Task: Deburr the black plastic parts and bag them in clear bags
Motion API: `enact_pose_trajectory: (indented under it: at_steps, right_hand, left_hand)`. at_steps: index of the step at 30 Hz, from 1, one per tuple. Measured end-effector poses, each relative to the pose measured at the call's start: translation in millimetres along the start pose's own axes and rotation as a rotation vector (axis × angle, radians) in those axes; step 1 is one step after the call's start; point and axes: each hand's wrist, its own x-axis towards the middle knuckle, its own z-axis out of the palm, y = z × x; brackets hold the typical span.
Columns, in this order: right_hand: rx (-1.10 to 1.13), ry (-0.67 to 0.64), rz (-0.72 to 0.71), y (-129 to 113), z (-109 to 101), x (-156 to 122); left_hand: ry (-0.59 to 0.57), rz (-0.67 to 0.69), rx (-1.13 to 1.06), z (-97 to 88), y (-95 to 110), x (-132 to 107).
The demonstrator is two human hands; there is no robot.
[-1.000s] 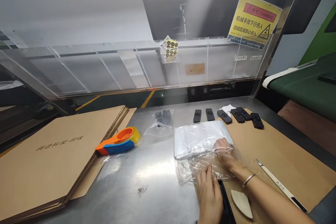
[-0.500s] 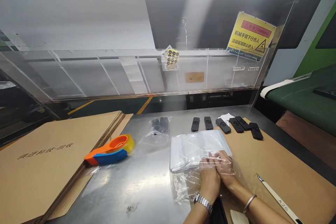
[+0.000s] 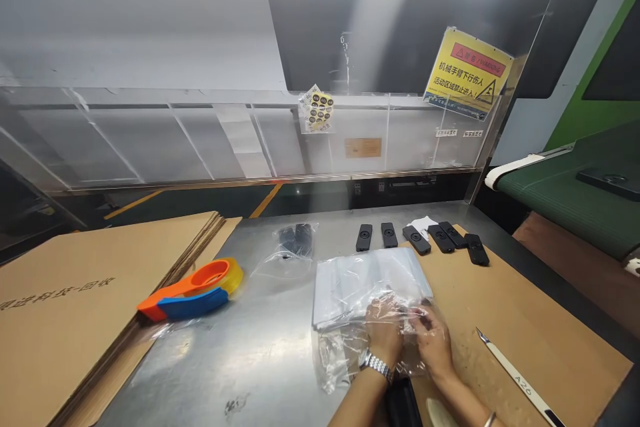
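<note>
A stack of clear plastic bags [image 3: 370, 280] lies in front of me, its near part loose and crumpled. My left hand [image 3: 384, 333], with a metal watch at the wrist, is closed on the film at the stack's near edge; its fingertips are partly blurred by glare on the plastic. Beside it, my right hand [image 3: 434, 340] pinches the same plastic bag between thumb and fingers. A dark, long object [image 3: 403, 403] lies below my left wrist, partly covered. Beyond the stack sit several black remote-like devices [image 3: 389, 235], each with a round button.
An orange and blue tape dispenser [image 3: 193, 290] rests beside stacked cardboard [image 3: 100, 320] on the left. Bagged dark devices [image 3: 296, 240] lie farther back. At right, a craft knife [image 3: 520, 380] lies on a cardboard sheet [image 3: 545, 320], near a green conveyor belt [image 3: 560, 193].
My right hand has moved apart from my left, rightward, and now pinches the film. My left hand keeps its place on the bags. The view has shifted slightly to the right.
</note>
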Motion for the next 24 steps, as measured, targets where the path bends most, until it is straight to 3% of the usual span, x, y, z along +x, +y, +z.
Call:
enact_pose_trajectory:
  at_steps: [6,9,12,16,20,24]
  right_hand:
    - [-0.084,-0.137,-0.134,-16.3,-18.3,-8.5]
    - [-0.112,-0.212,-0.227,-17.9,-21.2,-14.4]
    - [-0.161,-0.255,-0.282,-17.2,-24.2,-17.5]
    - [-0.229,-0.260,-0.281,-20.3,-39.0,-15.7]
    - [-0.230,-0.342,-0.323,-38.6,-58.7,-17.2]
    - [-0.224,-0.431,-0.367,-57.6,-62.4,-25.8]
  left_hand:
    - [-0.042,-0.276,-0.421,-7.3,9.9,-36.8]
    - [-0.060,-0.440,-0.693,-4.7,14.4,-36.3]
    - [0.016,-0.545,-0.911,-3.2,18.2,-29.4]
    - [0.080,-0.638,-1.095,-10.1,21.4,-28.6]
    - [0.035,-0.686,-1.199,-19.3,27.8,-41.3]
    - [0.001,-0.707,-1.240,-20.1,37.6,-56.5]
